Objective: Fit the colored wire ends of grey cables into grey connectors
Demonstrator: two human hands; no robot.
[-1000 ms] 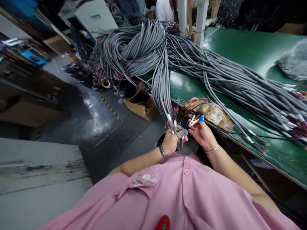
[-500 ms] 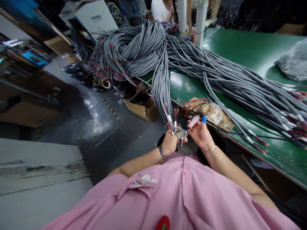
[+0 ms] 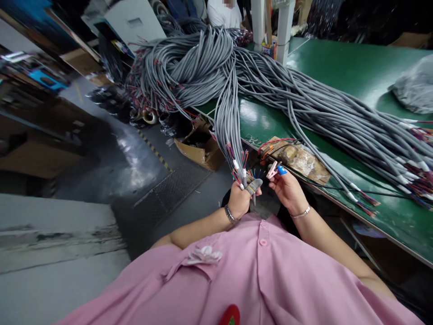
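Observation:
Several grey cables (image 3: 229,117) hang over the table edge, their ends stripped to coloured wires with white bands. My left hand (image 3: 239,198) is wrapped round these cables near their ends; a grey covering with a yellow stripe is on its thumb. Just to the right, my right hand (image 3: 287,192) pinches a small pink clip (image 3: 272,170) between thumb and fingers. A blue covering (image 3: 282,170) sits on a fingertip of that hand. A small gap separates the clip from the wire ends.
A large pile of grey cables (image 3: 203,67) lies across the green table (image 3: 338,63). A taped brown block (image 3: 301,160) rests at the table's edge. Below stands an open cardboard box (image 3: 199,151). A person in white (image 3: 225,16) is at the far side.
My right hand has moved slightly right and down, away from the wires, and the pink clip has turned. My left hand still grips the cables.

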